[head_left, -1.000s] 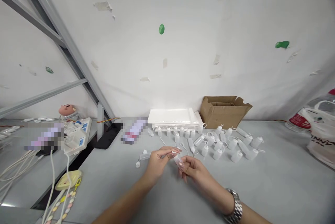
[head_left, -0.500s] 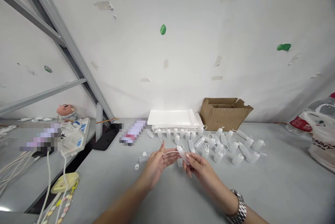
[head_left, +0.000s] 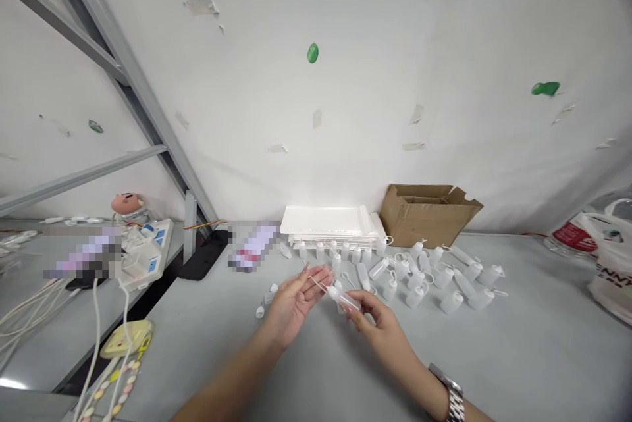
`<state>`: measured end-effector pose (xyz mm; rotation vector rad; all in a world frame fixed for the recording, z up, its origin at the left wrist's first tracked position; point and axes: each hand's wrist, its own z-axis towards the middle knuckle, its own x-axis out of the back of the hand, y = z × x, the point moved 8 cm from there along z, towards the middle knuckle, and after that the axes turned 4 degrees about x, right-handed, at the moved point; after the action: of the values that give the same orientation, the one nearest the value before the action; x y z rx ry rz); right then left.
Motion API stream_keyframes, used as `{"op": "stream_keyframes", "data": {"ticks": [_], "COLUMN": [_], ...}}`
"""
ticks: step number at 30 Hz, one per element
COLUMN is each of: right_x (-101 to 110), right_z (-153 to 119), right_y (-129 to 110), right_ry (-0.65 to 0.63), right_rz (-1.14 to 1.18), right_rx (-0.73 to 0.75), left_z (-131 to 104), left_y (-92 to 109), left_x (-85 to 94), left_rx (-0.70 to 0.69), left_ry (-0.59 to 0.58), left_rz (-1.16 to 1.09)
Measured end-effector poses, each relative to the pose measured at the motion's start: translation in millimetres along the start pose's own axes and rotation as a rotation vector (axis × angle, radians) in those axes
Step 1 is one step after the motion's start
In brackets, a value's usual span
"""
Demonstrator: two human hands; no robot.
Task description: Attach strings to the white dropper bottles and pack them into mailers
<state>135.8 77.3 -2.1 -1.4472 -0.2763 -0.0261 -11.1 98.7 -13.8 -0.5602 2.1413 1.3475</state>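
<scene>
My right hand [head_left: 372,316] grips a small translucent bottle [head_left: 349,301] between thumb and fingers, its white top tilted toward the left. A thin white strap runs from that top to my left hand [head_left: 295,303], whose thumb and index finger pinch its end; the other fingers are extended, palm up. Several similar bottles stand in a row [head_left: 320,251] in front of the white stack. More bottles, some upright and some lying down, are spread to the right [head_left: 451,302]. One bottle with a loose cap [head_left: 260,312] lies left of my left hand, partly hidden.
A stack of white packets [head_left: 330,221] and an open cardboard box [head_left: 424,218] stand against the wall. To the left are a black phone-like object [head_left: 205,255], a power strip [head_left: 157,257] and cables. A plastic bag [head_left: 612,270] sits at the far right.
The bottle in my right hand has tilted further over, its top pointing more to the left. My left palm has turned upward, and the view has shifted slightly.
</scene>
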Motion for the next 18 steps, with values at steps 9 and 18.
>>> {"op": "stream_keyframes", "data": {"ticks": [9, 18], "right_x": [2.2, 3.5], "right_z": [-6.7, -12.2], "right_y": [-16.0, -24.1], "right_ry": [0.058, 0.066], "right_rz": [-0.15, -0.184], "right_rx": [0.11, 0.199], "left_z": [-6.6, -12.0], "left_y": [6.8, 2.8], "left_x": [-12.7, -23.0], "left_rx": [-0.105, -0.121], "left_ry": [-0.132, -0.274], "left_rz": [0.182, 0.311]}}
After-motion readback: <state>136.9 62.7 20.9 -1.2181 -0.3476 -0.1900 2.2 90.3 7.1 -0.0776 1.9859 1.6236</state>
